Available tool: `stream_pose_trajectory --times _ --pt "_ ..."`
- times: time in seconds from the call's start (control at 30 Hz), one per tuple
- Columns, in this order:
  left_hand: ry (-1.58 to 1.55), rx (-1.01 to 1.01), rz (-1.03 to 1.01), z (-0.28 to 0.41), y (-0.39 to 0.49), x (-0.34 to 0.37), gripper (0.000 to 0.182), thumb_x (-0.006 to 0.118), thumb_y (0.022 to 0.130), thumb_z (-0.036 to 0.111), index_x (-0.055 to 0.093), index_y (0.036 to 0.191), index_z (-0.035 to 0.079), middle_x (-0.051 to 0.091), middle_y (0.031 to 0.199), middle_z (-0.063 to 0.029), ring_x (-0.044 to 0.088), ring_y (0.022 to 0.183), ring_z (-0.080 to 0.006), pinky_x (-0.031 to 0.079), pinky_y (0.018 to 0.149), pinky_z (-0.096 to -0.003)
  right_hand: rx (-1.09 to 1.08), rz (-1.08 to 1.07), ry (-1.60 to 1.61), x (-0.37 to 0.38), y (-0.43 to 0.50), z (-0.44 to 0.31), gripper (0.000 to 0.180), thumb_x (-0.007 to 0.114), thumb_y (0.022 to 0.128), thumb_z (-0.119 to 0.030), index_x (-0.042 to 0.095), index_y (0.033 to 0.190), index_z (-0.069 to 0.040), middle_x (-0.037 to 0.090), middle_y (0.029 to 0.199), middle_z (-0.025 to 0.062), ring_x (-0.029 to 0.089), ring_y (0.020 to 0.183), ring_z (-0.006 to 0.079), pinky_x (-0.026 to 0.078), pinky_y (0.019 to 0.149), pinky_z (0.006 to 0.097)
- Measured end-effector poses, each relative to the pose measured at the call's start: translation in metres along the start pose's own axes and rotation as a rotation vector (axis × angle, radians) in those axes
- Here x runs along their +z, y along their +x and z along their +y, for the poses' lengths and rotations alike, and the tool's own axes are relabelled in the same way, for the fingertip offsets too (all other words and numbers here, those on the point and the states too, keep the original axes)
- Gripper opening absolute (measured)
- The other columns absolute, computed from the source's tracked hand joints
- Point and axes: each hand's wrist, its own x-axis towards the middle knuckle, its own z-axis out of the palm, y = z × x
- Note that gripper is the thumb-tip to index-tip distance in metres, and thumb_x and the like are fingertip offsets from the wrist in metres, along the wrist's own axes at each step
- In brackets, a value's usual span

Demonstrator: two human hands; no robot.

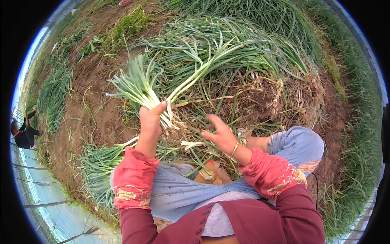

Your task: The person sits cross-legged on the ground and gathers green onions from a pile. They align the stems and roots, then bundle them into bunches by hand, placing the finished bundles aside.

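Observation:
My left hand (151,119) is closed around a bunch of green onions (146,94). Their white stems and stringy roots stick out below the fist, and the leaves fan up and to the left. A longer pair of stalks (195,77) crosses behind the thumb and slants to the upper right. To the right of the roots, my right hand (221,135) hovers with its fingers bent and apart; nothing shows between them. Under it lie stripped leaves and a pale peeled piece of stalk (193,144).
A large heap of uncleaned green onions (225,42) spreads ahead, dirty roots facing me. Another pile (100,170) lies beside my left knee. Bare soil (82,106) stretches left, towards another person (26,134) near plastic sheeting (42,180). Growing plants (356,122) line the right.

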Motion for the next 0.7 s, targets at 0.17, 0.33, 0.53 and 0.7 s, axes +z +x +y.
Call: stream_pose_trajectory --times 0.17,0.33,0.53,0.7 --pt "0.056 -0.133 -0.029 0.006 -0.018 -0.006 0.023 0.065 0.073 -0.004 0.058 0.095 -0.007 0.064 0.083 -0.0124 0.063 0.068 -0.0190 0.053 0.059 -0.0294 0.128 -0.103 0.529 0.026 0.068 -0.019 0.075 0.070 0.077 -0.032 0.030 0.132 0.001 0.045 0.124 0.0155 0.050 0.109 0.0264 0.049 0.081 0.0342" --pt "0.157 -0.058 -0.020 0.003 -0.023 -0.010 0.027 0.068 0.070 -0.004 0.060 0.096 -0.004 0.065 0.087 -0.0095 0.062 0.075 -0.0166 0.051 0.069 -0.0276 0.117 -0.142 0.299 0.061 0.073 -0.037 0.026 0.059 0.084 -0.019 0.059 0.103 -0.002 0.064 0.078 0.0122 0.059 0.067 0.0195 0.047 0.060 0.0356" --pt "0.263 0.036 0.019 -0.006 -0.019 -0.007 0.029 0.066 0.069 -0.006 0.057 0.096 -0.002 0.065 0.087 -0.0095 0.062 0.074 -0.0149 0.049 0.068 -0.0261 -0.265 -0.205 -0.449 0.054 0.037 -0.038 0.021 0.048 0.087 -0.022 0.055 0.080 -0.004 0.060 0.068 0.0187 0.059 0.062 0.0378 0.048 0.058 0.0455" --pt "0.257 0.077 0.032 0.007 -0.019 -0.006 0.031 0.066 0.070 -0.007 0.057 0.100 -0.003 0.065 0.089 -0.0094 0.062 0.077 -0.0144 0.048 0.072 -0.0258 -0.167 -0.742 -0.682 0.031 0.004 -0.017 0.029 0.060 0.075 -0.029 0.060 0.086 -0.002 0.063 0.075 0.0187 0.062 0.071 0.0336 0.050 0.065 0.0430"
